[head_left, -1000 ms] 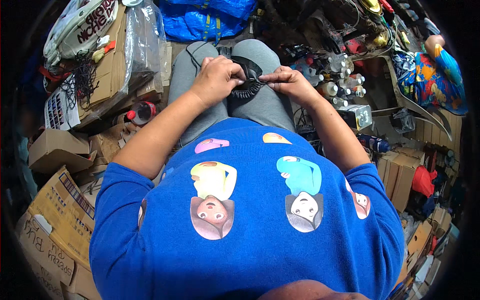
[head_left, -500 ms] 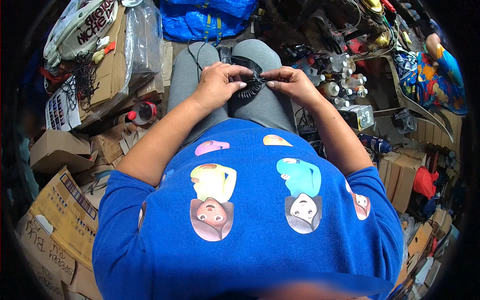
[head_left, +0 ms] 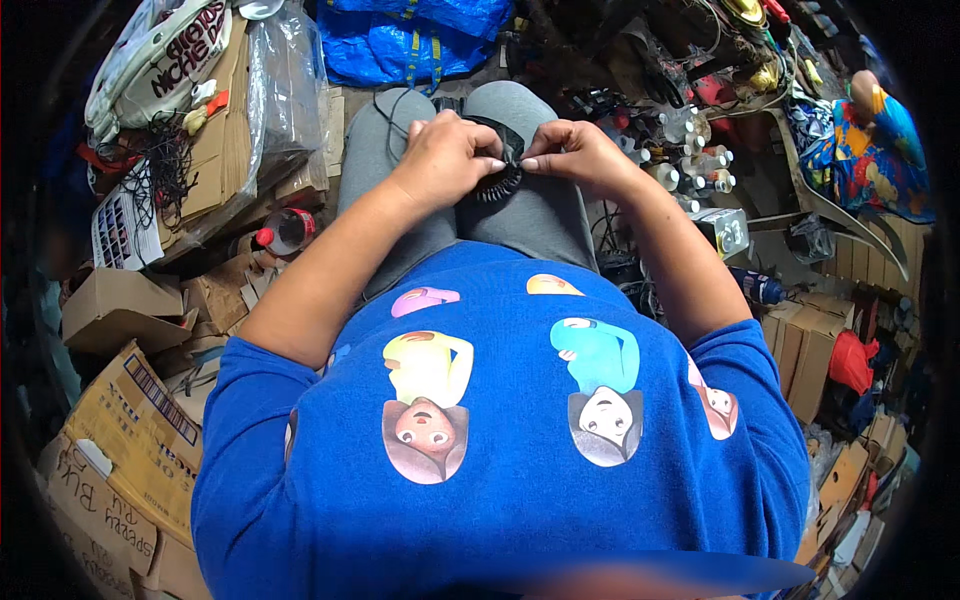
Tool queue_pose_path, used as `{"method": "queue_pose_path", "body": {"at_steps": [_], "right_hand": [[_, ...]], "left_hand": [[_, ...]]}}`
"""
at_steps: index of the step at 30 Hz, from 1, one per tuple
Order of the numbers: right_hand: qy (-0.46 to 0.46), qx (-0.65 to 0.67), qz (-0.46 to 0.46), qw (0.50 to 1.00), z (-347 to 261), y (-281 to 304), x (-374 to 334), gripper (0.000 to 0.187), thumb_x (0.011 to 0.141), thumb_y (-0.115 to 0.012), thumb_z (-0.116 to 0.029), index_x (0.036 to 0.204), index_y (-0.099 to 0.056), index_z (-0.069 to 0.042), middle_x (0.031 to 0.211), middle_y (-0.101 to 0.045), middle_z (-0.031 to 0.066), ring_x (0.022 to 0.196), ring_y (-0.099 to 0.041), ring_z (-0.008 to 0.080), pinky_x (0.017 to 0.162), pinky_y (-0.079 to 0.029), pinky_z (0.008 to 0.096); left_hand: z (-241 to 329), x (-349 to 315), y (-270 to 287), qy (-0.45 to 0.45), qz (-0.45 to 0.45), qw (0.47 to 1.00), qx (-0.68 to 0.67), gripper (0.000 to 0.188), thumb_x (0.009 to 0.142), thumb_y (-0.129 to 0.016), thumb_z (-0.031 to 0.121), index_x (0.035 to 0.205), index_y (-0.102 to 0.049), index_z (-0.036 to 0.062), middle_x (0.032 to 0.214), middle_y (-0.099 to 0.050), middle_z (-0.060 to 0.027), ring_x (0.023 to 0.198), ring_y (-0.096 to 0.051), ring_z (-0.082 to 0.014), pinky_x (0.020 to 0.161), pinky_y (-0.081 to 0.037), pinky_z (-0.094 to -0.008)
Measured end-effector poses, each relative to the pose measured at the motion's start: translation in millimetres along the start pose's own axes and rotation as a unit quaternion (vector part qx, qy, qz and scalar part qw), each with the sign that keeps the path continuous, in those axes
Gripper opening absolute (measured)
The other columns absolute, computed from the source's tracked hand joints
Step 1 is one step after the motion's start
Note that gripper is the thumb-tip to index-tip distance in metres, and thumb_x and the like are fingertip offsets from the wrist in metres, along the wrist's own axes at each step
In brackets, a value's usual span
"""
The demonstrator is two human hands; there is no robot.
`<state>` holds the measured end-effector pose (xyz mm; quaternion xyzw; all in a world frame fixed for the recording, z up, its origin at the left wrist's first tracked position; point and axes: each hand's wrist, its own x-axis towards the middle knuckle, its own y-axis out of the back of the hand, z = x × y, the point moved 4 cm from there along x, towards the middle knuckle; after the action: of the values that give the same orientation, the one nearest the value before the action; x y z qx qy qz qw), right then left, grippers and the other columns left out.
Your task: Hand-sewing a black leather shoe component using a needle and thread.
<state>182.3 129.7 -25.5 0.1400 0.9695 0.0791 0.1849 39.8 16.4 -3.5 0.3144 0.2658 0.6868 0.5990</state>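
Between my knees lies a black piece (head_left: 497, 185) with a curved, ribbed edge, perhaps part of a shoe; its kind is not plain. My left hand (head_left: 447, 158) comes over my left thigh, thumb and fingers pinched at the upper part of this piece. From the other side my right hand (head_left: 578, 156) pinches with thumb and forefinger, its tips almost meeting the left ones. What exactly sits in the pinches is small and dark, seemingly thin black strands. A black cord (head_left: 385, 112) loops over my left knee.
A blue bag (head_left: 410, 45) lies beyond my knees. To the left are flat cardboard under clear plastic (head_left: 285, 90), a red-capped bottle (head_left: 288, 230) and cardboard boxes (head_left: 120, 310). Several small bottles (head_left: 690, 165) and a clear container (head_left: 722, 232) stand on the right. Another person's arm (head_left: 868, 92) shows at far right.
My hands have drawn closer together over the black piece. The right fingers have closed into a tighter pinch and the left hand has turned slightly. The black piece stays on my lap.
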Motion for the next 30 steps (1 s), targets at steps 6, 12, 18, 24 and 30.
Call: {"method": "queue_pose_path", "body": {"at_steps": [6, 12, 18, 24, 30], "right_hand": [[-0.011, 0.142, 0.055, 0.988, 12.1, 12.3, -15.4, 0.013, 0.079, -0.071, -0.014, 0.079, -0.063, -0.004, 0.079, -0.06, -0.0014, 0.074, -0.052, 0.0067, 0.067, -0.043, 0.0222], [0.002, -0.068, 0.13, 0.989, 21.0, 14.8, -39.7, 0.015, 0.079, -0.072, -0.015, 0.086, -0.066, -0.004, 0.089, -0.05, -0.0015, 0.074, -0.052, 0.0075, 0.071, -0.043, 0.0213], [0.009, 0.096, 0.092, 0.991, -10.5, 26.8, -73.6, 0.008, 0.078, -0.067, -0.008, 0.079, -0.062, -0.003, 0.086, -0.053, -0.0009, 0.082, -0.053, 0.008, 0.074, -0.042, 0.0228], [0.01, 0.032, 0.116, 0.993, -7.2, 61.7, -37.3, 0.016, 0.079, -0.065, -0.016, 0.08, -0.057, -0.003, 0.09, -0.051, 0.002, 0.082, -0.05, 0.0101, 0.072, -0.041, 0.0242], [0.092, -0.383, 0.178, 0.902, -47.1, 41.9, -26.9, 0.019, 0.082, -0.063, -0.018, 0.089, -0.062, -0.001, 0.09, -0.058, 0.0117, 0.085, -0.059, 0.0252, 0.073, -0.047, 0.0336]], "left_hand": [[-4.6, -10.8, 9.9, 0.075, -0.068, 0.995, 0.022, 0.007, 0.077, -0.064, 0.018, 0.082, -0.063, 0.0127, 0.077, -0.063, -0.0034, 0.086, -0.055, -0.0211, 0.081, -0.035, -0.04], [-4.7, -0.5, 0.5, 0.092, -0.123, 0.984, -0.092, 0.012, 0.081, -0.058, 0.012, 0.09, -0.06, 0.0037, 0.083, -0.064, -0.0136, 0.08, -0.062, -0.0302, 0.071, -0.047, -0.0375], [-1.0, 8.2, -1.9, 0.0, -0.129, 0.99, -0.059, 0.014, 0.082, -0.056, 0.009, 0.095, -0.06, 0.0046, 0.087, -0.064, -0.0151, 0.083, -0.061, -0.0331, 0.074, -0.048, -0.0386], [7.4, 11.6, 1.8, -0.077, -0.115, 0.99, 0.014, 0.01, 0.08, -0.056, 0.009, 0.09, -0.06, 0.0072, 0.082, -0.063, -0.013, 0.084, -0.058, -0.0334, 0.073, -0.046, -0.0415], [2.4, 7.6, 4.1, -0.069, -0.11, 0.99, 0.046, 0.009, 0.08, -0.057, 0.012, 0.088, -0.059, 0.0063, 0.083, -0.062, -0.0133, 0.083, -0.058, -0.0337, 0.074, -0.046, -0.0431]]}}
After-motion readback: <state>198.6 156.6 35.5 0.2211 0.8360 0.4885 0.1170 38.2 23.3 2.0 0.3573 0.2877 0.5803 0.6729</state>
